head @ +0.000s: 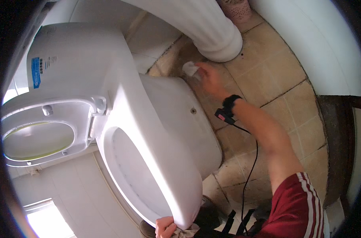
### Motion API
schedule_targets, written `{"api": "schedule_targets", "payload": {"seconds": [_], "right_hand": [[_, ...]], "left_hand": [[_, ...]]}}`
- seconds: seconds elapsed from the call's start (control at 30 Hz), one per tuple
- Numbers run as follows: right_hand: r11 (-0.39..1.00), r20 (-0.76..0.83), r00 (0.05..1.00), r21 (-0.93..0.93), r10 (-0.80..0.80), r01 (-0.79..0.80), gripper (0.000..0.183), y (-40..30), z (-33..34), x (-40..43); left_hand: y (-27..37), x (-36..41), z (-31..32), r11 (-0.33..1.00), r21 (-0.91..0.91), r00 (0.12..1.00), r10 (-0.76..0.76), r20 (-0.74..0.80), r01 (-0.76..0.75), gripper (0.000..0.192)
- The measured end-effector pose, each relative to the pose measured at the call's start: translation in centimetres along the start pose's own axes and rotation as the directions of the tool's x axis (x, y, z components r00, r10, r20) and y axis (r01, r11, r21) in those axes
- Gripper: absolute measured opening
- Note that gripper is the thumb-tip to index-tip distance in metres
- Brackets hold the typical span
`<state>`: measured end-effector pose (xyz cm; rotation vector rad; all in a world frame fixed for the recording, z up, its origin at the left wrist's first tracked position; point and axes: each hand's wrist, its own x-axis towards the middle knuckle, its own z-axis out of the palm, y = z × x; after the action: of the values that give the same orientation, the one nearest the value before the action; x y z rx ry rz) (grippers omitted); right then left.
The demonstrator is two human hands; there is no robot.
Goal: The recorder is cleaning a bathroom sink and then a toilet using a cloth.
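My right hand (211,80) is low over the floor behind the toilet's pedestal, blurred, holding a white wad (190,69) of tissue or cloth. A black strap (230,102) with a small device circles that wrist, and a black cable runs from it. The white ceramic toilet (159,134) has its seat and lid (46,134) raised. At the front of the bowl rim, my left hand (165,227) is curled beside the porcelain with a crumpled greyish cloth (185,232) bunched in it; part of this hand is cut off by the frame.
A fluted white pedestal (220,38) stands on the tan tiled floor (275,71) just beyond my right hand. A pink perforated basket (237,10) sits behind it. A bolt cap (193,110) marks the toilet base. A white curved surface (317,50) and a dark threshold (337,142) border the right.
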<state>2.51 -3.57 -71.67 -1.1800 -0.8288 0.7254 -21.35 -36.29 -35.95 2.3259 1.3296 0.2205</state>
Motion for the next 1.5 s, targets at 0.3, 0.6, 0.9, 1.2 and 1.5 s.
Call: {"api": "schedule_targets", "payload": {"seconds": [0.3,0.6,0.9,1.2,1.5], "right_hand": [[0.931,-0.111,0.978,-0.302,0.178,-0.203,0.030,-9.5,-20.1,0.0],[0.164,0.123,0.990,-0.977,-0.072,0.133,0.045,-5.6,-32.3,-8.7],[0.346,-0.011,0.999,-0.938,-0.049,0.007,0.058,0.5,-13.3,-10.2],[0.946,-0.211,0.935,-0.099,0.284,-0.310,0.038,2.6,5.5,2.8],[-0.141,0.434,0.668,0.884,0.605,-0.446,0.038,-3.2,-1.2,3.0]], "left_hand": [[0.2,0.4,0.1,1.000,-0.003,0.996,-0.022,-0.081,0.022,0.051],[-0.4,0.1,-0.7,0.999,0.016,0.999,-0.040,-0.012,0.040,0.062],[-0.4,-0.5,-0.9,1.000,0.000,0.999,-0.030,-0.020,0.030,0.064],[-0.1,0.1,-1.1,1.000,0.018,1.000,-0.024,0.006,0.023,0.062],[0.2,0.9,-0.7,0.999,0.000,0.999,0.036,-0.021,-0.036,0.061]]}}
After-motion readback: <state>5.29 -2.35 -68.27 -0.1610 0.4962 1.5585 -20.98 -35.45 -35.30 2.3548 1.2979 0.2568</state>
